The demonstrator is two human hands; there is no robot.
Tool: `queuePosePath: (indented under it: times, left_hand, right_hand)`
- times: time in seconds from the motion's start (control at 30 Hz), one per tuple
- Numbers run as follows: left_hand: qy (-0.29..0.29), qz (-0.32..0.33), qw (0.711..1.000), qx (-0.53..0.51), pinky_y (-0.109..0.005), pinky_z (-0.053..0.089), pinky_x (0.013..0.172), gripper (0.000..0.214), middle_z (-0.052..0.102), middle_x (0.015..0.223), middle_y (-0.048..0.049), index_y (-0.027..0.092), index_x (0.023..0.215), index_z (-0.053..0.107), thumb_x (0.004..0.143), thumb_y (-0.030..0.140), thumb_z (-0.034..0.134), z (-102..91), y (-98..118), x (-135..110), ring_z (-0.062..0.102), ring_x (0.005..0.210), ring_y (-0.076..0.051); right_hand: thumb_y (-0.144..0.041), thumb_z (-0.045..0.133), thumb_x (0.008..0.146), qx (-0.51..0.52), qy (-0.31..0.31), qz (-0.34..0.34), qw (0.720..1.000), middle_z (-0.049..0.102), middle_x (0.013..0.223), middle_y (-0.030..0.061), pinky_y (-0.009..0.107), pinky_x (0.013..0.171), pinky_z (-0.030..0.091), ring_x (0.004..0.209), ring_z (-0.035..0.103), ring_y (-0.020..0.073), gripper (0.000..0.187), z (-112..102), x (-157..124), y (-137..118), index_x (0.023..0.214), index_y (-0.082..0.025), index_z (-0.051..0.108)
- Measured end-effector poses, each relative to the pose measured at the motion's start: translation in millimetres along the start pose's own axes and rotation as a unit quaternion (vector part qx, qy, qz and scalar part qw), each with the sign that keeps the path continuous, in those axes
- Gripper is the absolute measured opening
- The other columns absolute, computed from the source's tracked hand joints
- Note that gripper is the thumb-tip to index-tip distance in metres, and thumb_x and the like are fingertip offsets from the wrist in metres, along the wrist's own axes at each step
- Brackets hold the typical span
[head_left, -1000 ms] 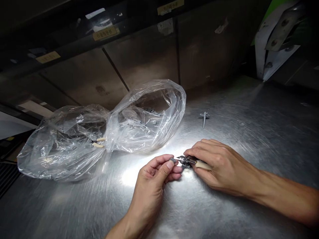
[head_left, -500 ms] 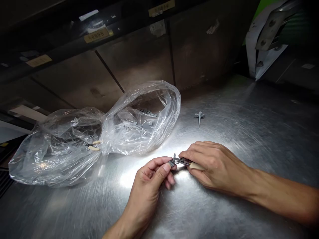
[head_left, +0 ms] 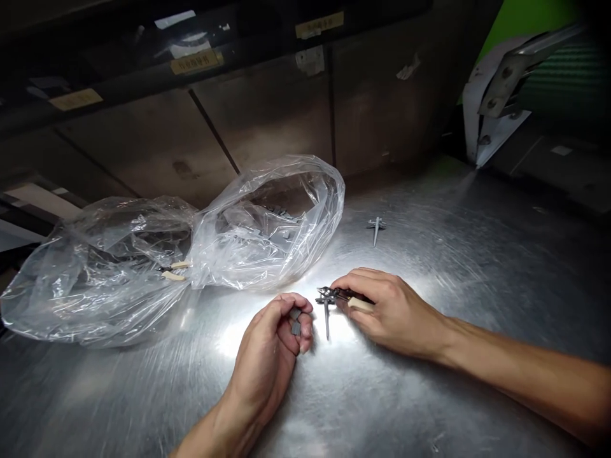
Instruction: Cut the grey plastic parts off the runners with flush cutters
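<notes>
My left hand point(head_left: 277, 350) is curled shut around small grey plastic pieces point(head_left: 295, 321) held at the fingertips. My right hand point(head_left: 389, 312) grips small cutting pliers point(head_left: 334, 294) with cream handles, jaws pointing left. A thin grey plastic stem point(head_left: 327, 320) hangs down from the plier jaws, just right of my left fingers. Both hands rest on a scratched steel table point(head_left: 429, 394) under a bright light spot.
A large clear plastic bag point(head_left: 200, 248) lies at the left with grey parts inside and a second pair of cream-handled pliers point(head_left: 172, 271) beside it. A loose grey sprue piece point(head_left: 375, 226) lies farther back. A dark panel wall stands behind; a metal bracket point(head_left: 496, 95) is at upper right.
My left hand has pulled away from the plier jaws, down and left, with the grey pieces in it. A thin stem now hangs from the jaws. The camera view shifted slightly.
</notes>
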State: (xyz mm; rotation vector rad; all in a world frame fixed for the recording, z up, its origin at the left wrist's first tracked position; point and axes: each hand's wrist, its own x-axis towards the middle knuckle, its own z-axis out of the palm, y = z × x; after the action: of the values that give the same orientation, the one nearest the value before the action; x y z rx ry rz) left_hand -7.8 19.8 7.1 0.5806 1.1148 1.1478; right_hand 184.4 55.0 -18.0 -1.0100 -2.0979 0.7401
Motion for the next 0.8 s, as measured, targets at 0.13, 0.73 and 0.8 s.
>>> queuePosePath:
  times: [0.13, 0.73, 0.8]
  left_hand:
    - [-0.001, -0.015, 1.000, 0.012, -0.022, 0.041, 0.050, 0.014, 0.061, 0.083, -0.0031, 0.014, 0.092, 0.067, 0.087, 0.024, 0.059, 0.9, 1.0, -0.4, 0.050, 0.059, -0.010]
    - [-0.072, -0.036, 0.995, 0.062, -0.019, 0.033, 0.053, 0.022, 0.058, 0.061, 0.0025, 0.016, 0.096, 0.073, 0.079, 0.030, 0.078, -4.7, -1.1, 0.1, 0.044, 0.052, -0.007]
    - [-0.071, -0.033, 0.995, 0.065, -0.019, 0.033, 0.053, 0.020, 0.058, 0.060, 0.0025, 0.016, 0.093, 0.071, 0.081, 0.031, 0.076, -5.1, -1.9, 0.0, 0.043, 0.052, -0.007]
  right_hand:
    - [-0.024, 0.064, 0.089, 0.108, 0.026, 0.117, 0.987, 0.072, 0.089, -0.0001, 0.026, 0.072, 0.050, 0.080, 0.065, 0.0150, 0.011, -5.3, 1.4, -7.9, 0.098, -0.021, 0.070]
    - [-0.033, 0.068, 0.088, 0.239, -0.015, 0.156, 0.958, 0.072, 0.090, 0.0003, 0.028, 0.078, 0.055, 0.085, 0.067, 0.0158, 0.016, -7.1, -1.9, -20.2, 0.099, -0.022, 0.071]
    - [-0.032, 0.067, 0.089, 0.240, -0.020, 0.156, 0.958, 0.073, 0.089, -0.0005, 0.026, 0.079, 0.054, 0.085, 0.068, 0.0150, 0.015, -8.2, -2.1, -20.2, 0.100, -0.022, 0.071]
